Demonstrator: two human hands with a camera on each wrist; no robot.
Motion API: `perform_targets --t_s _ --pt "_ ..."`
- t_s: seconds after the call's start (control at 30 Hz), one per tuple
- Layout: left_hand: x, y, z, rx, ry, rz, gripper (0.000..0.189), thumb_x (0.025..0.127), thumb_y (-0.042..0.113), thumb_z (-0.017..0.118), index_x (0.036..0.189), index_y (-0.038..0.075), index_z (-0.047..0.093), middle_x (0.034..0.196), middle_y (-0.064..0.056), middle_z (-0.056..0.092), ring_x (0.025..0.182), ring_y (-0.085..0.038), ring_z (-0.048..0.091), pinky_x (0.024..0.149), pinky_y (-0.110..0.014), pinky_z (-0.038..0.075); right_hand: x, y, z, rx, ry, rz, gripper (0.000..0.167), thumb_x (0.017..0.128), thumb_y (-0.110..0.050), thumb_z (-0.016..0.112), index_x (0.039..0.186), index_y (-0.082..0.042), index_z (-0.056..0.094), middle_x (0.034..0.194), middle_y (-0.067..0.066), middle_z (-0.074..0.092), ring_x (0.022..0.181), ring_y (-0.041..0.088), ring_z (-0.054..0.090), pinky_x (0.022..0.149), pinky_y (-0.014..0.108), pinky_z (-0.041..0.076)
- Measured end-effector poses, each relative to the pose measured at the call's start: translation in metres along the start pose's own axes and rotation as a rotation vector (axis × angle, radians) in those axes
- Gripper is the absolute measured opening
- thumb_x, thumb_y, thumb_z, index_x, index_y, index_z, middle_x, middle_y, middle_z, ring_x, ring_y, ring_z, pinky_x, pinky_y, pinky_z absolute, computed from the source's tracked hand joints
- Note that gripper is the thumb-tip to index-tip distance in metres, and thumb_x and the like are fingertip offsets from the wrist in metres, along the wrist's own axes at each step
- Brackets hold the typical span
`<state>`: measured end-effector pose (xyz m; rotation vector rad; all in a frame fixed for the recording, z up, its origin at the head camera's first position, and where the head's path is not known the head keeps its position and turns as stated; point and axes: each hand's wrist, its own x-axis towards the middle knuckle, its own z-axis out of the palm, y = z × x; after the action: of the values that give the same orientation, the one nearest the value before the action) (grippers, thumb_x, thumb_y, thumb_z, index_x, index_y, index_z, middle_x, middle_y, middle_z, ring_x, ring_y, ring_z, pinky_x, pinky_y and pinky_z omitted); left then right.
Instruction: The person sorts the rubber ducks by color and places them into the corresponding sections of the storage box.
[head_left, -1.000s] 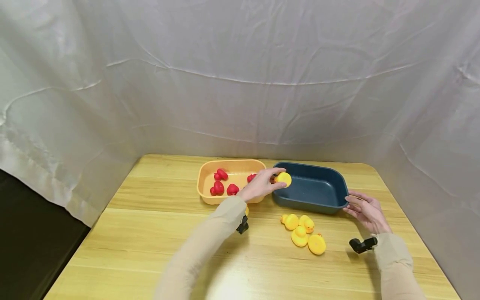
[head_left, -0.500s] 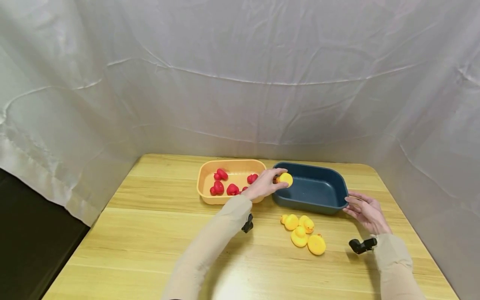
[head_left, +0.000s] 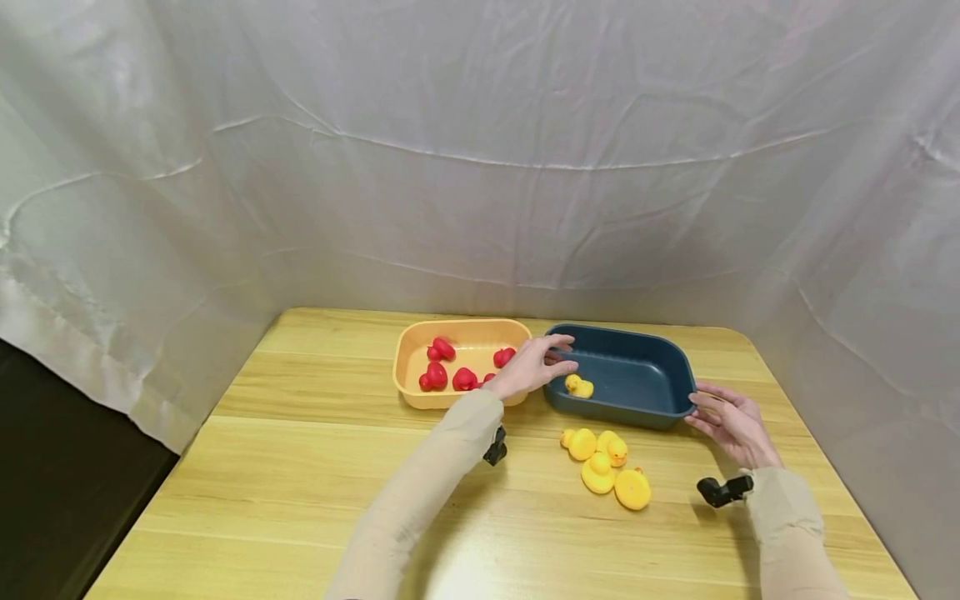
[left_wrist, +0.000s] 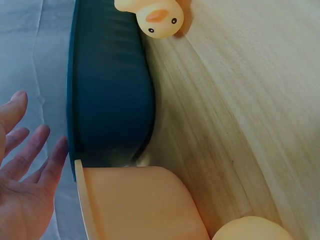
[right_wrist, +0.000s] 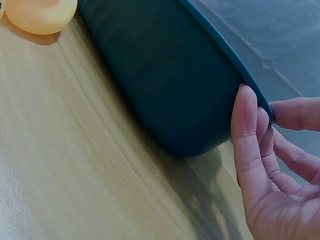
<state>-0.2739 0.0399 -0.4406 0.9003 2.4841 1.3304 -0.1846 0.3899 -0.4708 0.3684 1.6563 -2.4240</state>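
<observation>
My left hand (head_left: 528, 367) hovers over the left end of a dark blue plastic tub (head_left: 637, 417), fingers parted and nothing between them. Just below it, a yellow rubber duck (head_left: 581, 387) lies inside the tub. At the tub's right end, my right hand (head_left: 735, 425) pinches the rim between thumb and fingers, which the right wrist view shows closely on the tub wall (right_wrist: 165, 80). Several yellow rubber ducks (head_left: 598, 473) lie clustered on the table in front of the tub. The left wrist view shows one duck's face (left_wrist: 160, 19) near the tub's outer wall.
Left of the blue tub stands a light orange tub (head_left: 408, 387) with several red rubber ducks (head_left: 437, 375) in it. Another yellow object (left_wrist: 252, 231) sits before the orange tub, hidden by my left arm in the head view. A grey curtain (head_left: 480, 167) surrounds the wooden table (head_left: 300, 500).
My left hand first shifted slightly right with a yellow rubber duck, then let it go; the duck now lies in the blue tub. The right hand stays on the rim.
</observation>
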Motion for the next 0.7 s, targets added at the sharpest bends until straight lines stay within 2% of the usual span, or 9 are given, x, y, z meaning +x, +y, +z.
perform_targets --t_s 0.23,0.5,0.7 --pt "-0.008 0.000 -0.002 -0.030 0.002 0.016 0.054 0.099 0.026 0.066 0.148 0.009 0.049 0.137 -0.011 0.064 0.120 -0.026 0.065 0.105 -0.033 0.054 0.000 0.001 0.000 0.014 -0.010 -0.008 0.026 0.099 0.001 0.058 0.102 -0.019 0.074 0.088 -0.002 0.068 0.072 0.014 0.069 0.072 0.025 0.064" --pt "-0.027 -0.002 -0.011 -0.041 0.019 0.056 0.052 0.098 0.024 0.067 0.146 0.008 0.052 0.134 -0.011 0.066 0.122 -0.029 0.065 0.109 -0.034 0.052 0.001 0.000 0.000 0.005 -0.002 -0.003 0.026 0.100 0.000 0.058 0.101 -0.021 0.074 0.089 -0.003 0.066 0.072 0.013 0.068 0.072 0.025 0.063" --pt "-0.044 -0.008 -0.021 -0.074 0.017 0.092 0.053 0.096 0.017 0.069 0.143 0.001 0.052 0.131 -0.019 0.066 0.121 -0.036 0.064 0.111 -0.042 0.050 0.001 0.000 -0.001 0.010 -0.004 0.001 0.027 0.100 0.000 0.058 0.101 -0.021 0.074 0.089 -0.002 0.067 0.072 0.014 0.068 0.072 0.025 0.063"
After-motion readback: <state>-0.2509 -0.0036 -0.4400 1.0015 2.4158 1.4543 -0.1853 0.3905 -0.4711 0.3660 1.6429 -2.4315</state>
